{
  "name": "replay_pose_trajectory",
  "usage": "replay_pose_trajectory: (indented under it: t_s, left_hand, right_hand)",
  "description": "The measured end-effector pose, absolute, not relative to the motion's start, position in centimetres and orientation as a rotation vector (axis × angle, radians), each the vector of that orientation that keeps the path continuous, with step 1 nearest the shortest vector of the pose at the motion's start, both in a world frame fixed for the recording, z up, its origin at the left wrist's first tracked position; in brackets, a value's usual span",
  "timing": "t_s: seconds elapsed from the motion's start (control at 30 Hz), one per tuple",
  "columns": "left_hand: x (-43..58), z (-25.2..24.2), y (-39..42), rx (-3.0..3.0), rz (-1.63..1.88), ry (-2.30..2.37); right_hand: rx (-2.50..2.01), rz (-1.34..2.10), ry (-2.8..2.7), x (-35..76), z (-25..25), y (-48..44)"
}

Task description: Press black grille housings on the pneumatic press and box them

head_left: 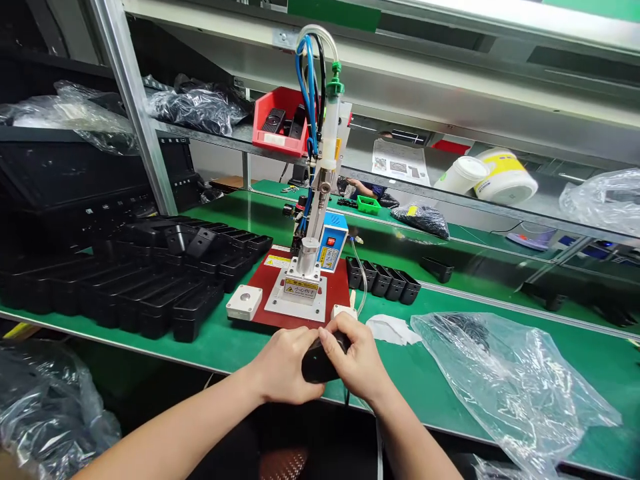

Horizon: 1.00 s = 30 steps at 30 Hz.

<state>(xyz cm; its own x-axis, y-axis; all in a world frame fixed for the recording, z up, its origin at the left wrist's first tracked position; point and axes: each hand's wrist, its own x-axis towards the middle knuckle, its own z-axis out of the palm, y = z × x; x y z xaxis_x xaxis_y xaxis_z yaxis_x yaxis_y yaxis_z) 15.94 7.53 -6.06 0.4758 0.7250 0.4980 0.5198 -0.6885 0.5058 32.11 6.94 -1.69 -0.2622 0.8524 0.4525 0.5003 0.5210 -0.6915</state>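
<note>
The left hand [286, 365] and right hand [361, 355] are clasping, curled closed, one smooth black casing [317, 364], a crinkled clear plastic bag [520, 383] lying at its three o'clock.

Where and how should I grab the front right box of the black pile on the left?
Probably by the near end of that box, coming from the front right: that end faces the front edge of the bench, and its right side faces away from the pile, while another box sits close on its left.
</note>
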Motion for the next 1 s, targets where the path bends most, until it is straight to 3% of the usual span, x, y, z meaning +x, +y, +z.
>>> replay_pose_trajectory:
  t_s: [0.57,0.73,0.87,1.0]
  left_hand:
    - [17.1,-3.8,7.1,2.132,0.496,0.926]
    - [15.2,-4.8,8.2,2.059,0.898,0.943]
    - [11.8,-9.3,8.6,2.083,1.415,1.211]
    - [9.3,-14.0,8.4,2.256,1.447,1.336]
  right_hand:
    - [-1.199,0.851,-2.259,37.8,-1.3,4.4]
    - [-1.238,0.591,-2.247,40.7,-0.9,6.1]
    - [-1.575,0.093,-1.658,45.8,-0.2,12.0]
    - [-1.888,0.020,-1.129,49.4,0.2,21.5]
